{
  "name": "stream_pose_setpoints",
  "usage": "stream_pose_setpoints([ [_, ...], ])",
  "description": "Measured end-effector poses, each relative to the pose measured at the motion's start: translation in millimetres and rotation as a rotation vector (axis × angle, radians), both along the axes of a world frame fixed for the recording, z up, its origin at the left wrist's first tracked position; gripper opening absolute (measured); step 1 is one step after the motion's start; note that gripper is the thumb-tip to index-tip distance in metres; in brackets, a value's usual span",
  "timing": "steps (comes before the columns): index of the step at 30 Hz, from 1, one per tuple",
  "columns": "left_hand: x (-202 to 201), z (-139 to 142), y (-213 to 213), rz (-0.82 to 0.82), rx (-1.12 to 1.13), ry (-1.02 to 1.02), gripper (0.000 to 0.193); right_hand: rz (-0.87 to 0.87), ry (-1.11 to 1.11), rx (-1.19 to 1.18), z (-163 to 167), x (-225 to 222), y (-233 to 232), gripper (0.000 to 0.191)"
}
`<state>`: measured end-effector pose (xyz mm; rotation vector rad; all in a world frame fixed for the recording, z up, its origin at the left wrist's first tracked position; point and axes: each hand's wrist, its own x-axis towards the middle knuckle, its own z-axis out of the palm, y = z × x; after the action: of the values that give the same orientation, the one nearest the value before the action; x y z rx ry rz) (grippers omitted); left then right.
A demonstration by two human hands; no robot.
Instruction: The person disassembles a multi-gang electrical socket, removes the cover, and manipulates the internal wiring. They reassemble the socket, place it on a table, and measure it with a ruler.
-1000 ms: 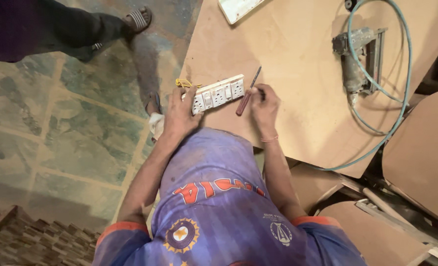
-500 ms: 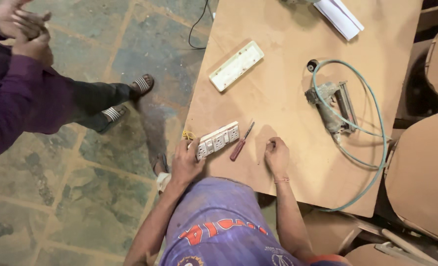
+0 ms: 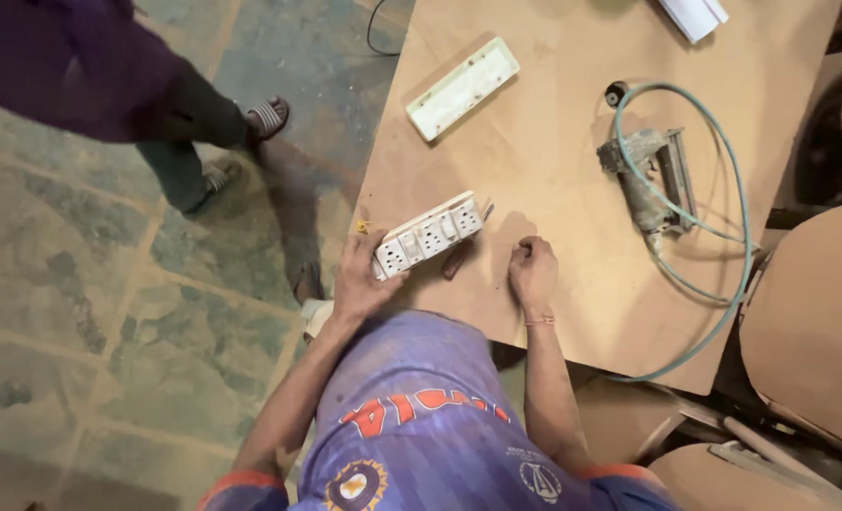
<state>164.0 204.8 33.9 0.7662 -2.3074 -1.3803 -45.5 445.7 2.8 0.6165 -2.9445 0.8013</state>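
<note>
On the desk (image 3: 572, 189), the left hand (image 3: 359, 279) grips a socket strip (image 3: 428, 234); the right hand (image 3: 531, 270) rests loosely fisted, empty, beside a screwdriver (image 3: 459, 257).

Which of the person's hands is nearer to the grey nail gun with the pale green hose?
The right. The right hand rests on the wooden board with bare board between it and the grey nail gun. The left hand is farther away, holding the white socket strip.
</note>
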Motion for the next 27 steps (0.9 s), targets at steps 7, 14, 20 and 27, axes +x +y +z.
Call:
stream_pose_setpoints([
  [7, -3.6, 9.5, 1.9, -0.011, 0.175, 0.121, 0.075, 0.001, -0.034, 0.037, -0.9, -2.6, -1.2, 0.013],
  [14, -7.8, -21.2, 0.1, 0.082, 0.033, 0.069, 0.077, 0.02, -0.094, 0.041, -0.7, 0.2, 3.6, 0.015],
  [20, -7.2, -27.2, -4.9, 0.101, 0.014, -0.102, 0.075, -0.008, -0.14, 0.054, -0.5, 0.8, 2.3, 0.017],
  [27, -10.2, -22.6, -1.5, 0.122, -0.085, -0.121, 0.072, 0.0, -0.117, 0.064, -9.8, -2.6, 9.7, 0.023],
])
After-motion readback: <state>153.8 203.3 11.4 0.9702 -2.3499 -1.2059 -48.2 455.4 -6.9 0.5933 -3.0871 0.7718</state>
